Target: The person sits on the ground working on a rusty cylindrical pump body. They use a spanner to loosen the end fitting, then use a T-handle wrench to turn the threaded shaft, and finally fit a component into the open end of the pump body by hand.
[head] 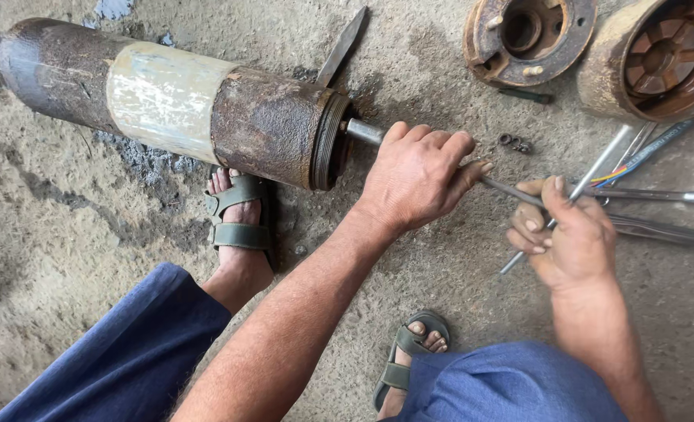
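- The steel shaft [362, 131], sticking out of the rusty cylinder [206, 105] lying on the concrete floor [65, 234], is being gripped by the left hand [417, 176], fingers curled around it.
- A thin metal rod [597, 168] is being pinched by the right hand [570, 234], seemingly between thumb and fingers.
- A rusty flange [528, 37] is being left lying well apart.

Two hands [417, 176], two sandals [241, 211], one cylinder [175, 101]

The rough grey concrete floor [65, 258] carries a long rusty steel cylinder [175, 105], two rusted round housings [528, 35], small nuts [513, 143] and a thin chrome wrench [652, 195].
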